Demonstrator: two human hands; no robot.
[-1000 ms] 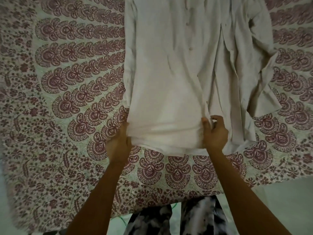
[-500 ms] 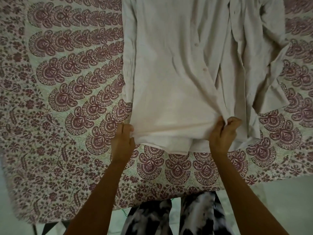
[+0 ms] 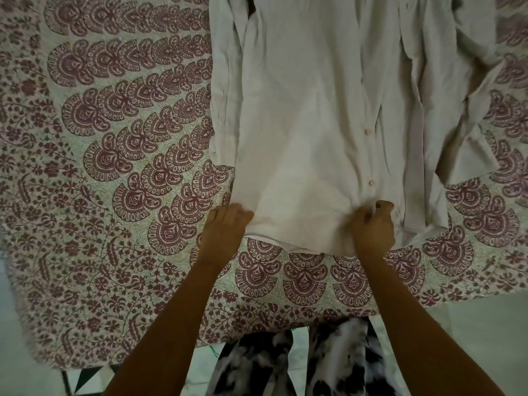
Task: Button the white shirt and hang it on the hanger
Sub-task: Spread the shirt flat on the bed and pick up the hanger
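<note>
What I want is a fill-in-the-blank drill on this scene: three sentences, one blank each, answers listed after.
1. Both hands hold the white shirt at its ____, the edge nearest the person.
2. The left hand grips the corner at the shirt's outer side; the corner at the front opening is gripped by the ____ hand.
3. Just above the right hand runs a row of small ____.

Missing words: hem; right; buttons
</note>
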